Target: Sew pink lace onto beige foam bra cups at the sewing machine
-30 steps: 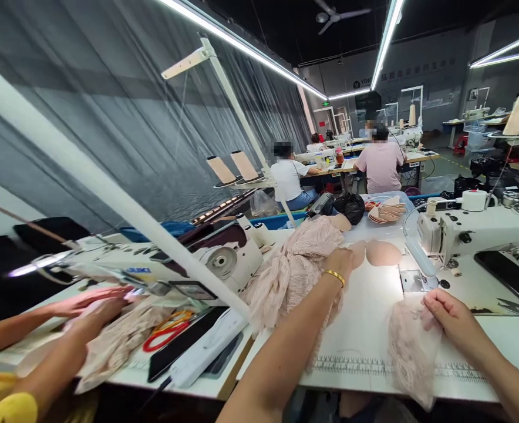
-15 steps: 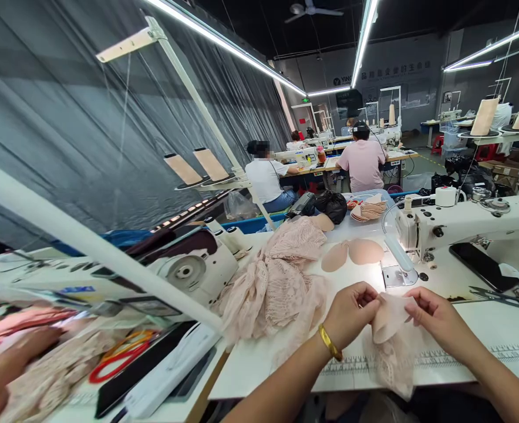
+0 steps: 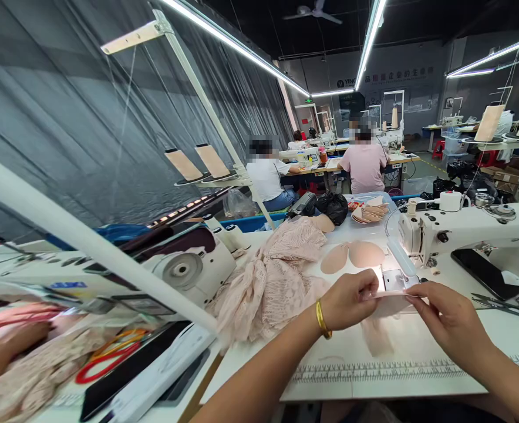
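Note:
My left hand [image 3: 351, 299] and my right hand [image 3: 445, 318] both pinch a small pale pink fabric piece [image 3: 389, 302], held flat between them just above the white table [image 3: 374, 358]. The piece sits right in front of the needle area of the white sewing machine [image 3: 466, 232]. A gold bangle is on my left wrist. Two beige foam cups [image 3: 351, 256] lie on the table behind my hands. A heap of pink lace [image 3: 270, 282] lies to the left of my left hand.
A second sewing machine [image 3: 180, 273] stands at left, with a co-worker's hand [image 3: 8, 346] over pink fabric. A black phone [image 3: 482, 265] and scissors [image 3: 499, 302] lie at right. A stack of cups [image 3: 367, 210] and a black bag [image 3: 333, 207] sit farther back. Other people sew at distant tables.
My hands lifted the pink piece from the table edge, spread it flat between them and carried it up toward the machine's needle. The left hand had left the foam cups earlier.

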{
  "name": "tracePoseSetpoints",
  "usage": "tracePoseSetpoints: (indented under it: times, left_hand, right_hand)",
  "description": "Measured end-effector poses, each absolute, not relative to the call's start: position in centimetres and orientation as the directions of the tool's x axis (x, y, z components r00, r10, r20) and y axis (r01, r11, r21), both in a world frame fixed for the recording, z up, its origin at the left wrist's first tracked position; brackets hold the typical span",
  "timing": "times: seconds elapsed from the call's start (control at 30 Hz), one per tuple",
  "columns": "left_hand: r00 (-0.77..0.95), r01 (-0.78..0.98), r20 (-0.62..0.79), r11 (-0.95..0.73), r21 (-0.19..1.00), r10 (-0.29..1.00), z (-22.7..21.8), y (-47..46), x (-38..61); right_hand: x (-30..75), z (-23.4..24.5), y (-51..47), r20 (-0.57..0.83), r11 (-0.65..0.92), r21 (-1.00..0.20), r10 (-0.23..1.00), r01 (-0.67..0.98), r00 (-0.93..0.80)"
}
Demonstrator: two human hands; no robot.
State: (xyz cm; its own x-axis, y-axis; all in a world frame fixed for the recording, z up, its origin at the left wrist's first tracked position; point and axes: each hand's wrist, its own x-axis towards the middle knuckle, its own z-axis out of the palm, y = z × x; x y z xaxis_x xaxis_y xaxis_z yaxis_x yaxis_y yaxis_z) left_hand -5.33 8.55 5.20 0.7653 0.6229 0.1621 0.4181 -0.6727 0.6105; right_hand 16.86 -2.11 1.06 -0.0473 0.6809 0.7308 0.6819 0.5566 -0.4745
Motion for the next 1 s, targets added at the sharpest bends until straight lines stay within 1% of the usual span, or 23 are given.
tracePoseSetpoints:
  times: [0.03,0.07,0.1,0.13,0.17,0.2,0.23,0.27,0.33,0.37,0.43,0.5,0.57,0.67,0.73,0.83,1.0]
  left_hand:
    - [0.751,0.445,0.226,-0.729,0.52,0.62,5.2,8.3,-5.7]
    - [0.757,0.471,0.276,-0.787,0.399,0.593,5.2,8.0,-6.0]
    - [0.777,0.492,0.309,-0.835,0.247,0.549,5.0,7.6,-6.3]
    - [0.81,0.495,0.31,-0.864,0.094,0.498,4.7,7.1,-6.5]
    - [0.854,0.468,0.27,-0.884,-0.023,0.445,4.4,6.7,-6.5]
    - [0.895,0.419,0.204,-0.904,-0.083,0.396,3.9,6.3,-6.4]
    - [0.928,0.362,0.138,-0.926,-0.105,0.347,3.3,6.0,-6.1]
    - [0.95,0.308,0.092,-0.945,-0.108,0.299,2.8,5.9,-5.6]
    - [0.97,0.24,0.068,-0.964,-0.111,0.234,1.7,6.3,-4.1]
    - [0.969,0.242,0.072,-0.962,-0.123,0.235,1.2,6.7,-3.2]
    - [0.959,0.284,0.063,-0.948,-0.142,0.278,0.2,7.9,-1.4]
    - [0.947,0.322,0.046,-0.938,-0.131,0.318,-0.8,8.9,-0.2]
    - [0.937,0.347,0.087,-0.931,-0.109,0.339,-1.8,9.5,0.2]
    - [0.91,0.374,0.221,-0.924,-0.08,0.35,-2.8,9.6,-0.3]
    - [0.904,0.364,0.263,-0.93,-0.054,0.338,-3.0,9.5,-0.8]
    - [0.906,0.341,0.271,-0.94,-0.018,0.324,-2.9,9.4,-1.0]
    - [0.892,0.339,0.321,-0.941,-0.008,0.318,-3.1,9.4,-0.4]
  right_hand:
    - [16.7,0.5,-1.7,0.753,0.568,-0.442,0.656,0.694,-0.057]
    - [16.6,-0.2,-1.4,0.754,0.575,-0.413,0.651,0.706,-0.089]
    - [16.7,-0.9,-1.0,0.74,0.579,-0.386,0.659,0.718,-0.135]
    - [16.8,-1.8,-0.5,0.714,0.582,-0.359,0.675,0.729,-0.187]
    - [17.2,-2.6,-0.1,0.678,0.587,-0.336,0.694,0.736,-0.244]
    - [17.6,-3.3,0.3,0.637,0.595,-0.319,0.711,0.738,-0.298]
    - [18.3,-4.0,0.8,0.6,0.605,-0.311,0.723,0.733,-0.342]
    - [18.9,-4.5,1.3,0.571,0.621,-0.31,0.727,0.72,-0.381]
    - [20.3,-4.9,2.2,0.513,0.655,-0.308,0.725,0.69,-0.459]
    - [20.9,-5.0,2.6,0.488,0.67,-0.306,0.72,0.676,-0.493]
    - [21.8,-4.7,3.2,0.452,0.696,-0.301,0.706,0.652,-0.545]
    - [22.5,-4.4,3.4,0.442,0.708,-0.28,0.695,0.649,-0.567]
    - [22.9,-4.3,3.2,0.428,0.698,-0.243,0.701,0.674,-0.571]
    - [23.3,-4.2,2.7,0.376,0.662,-0.202,0.733,0.722,-0.567]
    - [23.5,-4.3,2.5,0.347,0.654,-0.211,0.745,0.727,-0.57]
    - [23.9,-4.2,2.4,0.327,0.658,-0.248,0.748,0.711,-0.577]
    - [24.1,-3.8,2.3,0.309,0.651,-0.288,0.757,0.702,-0.576]
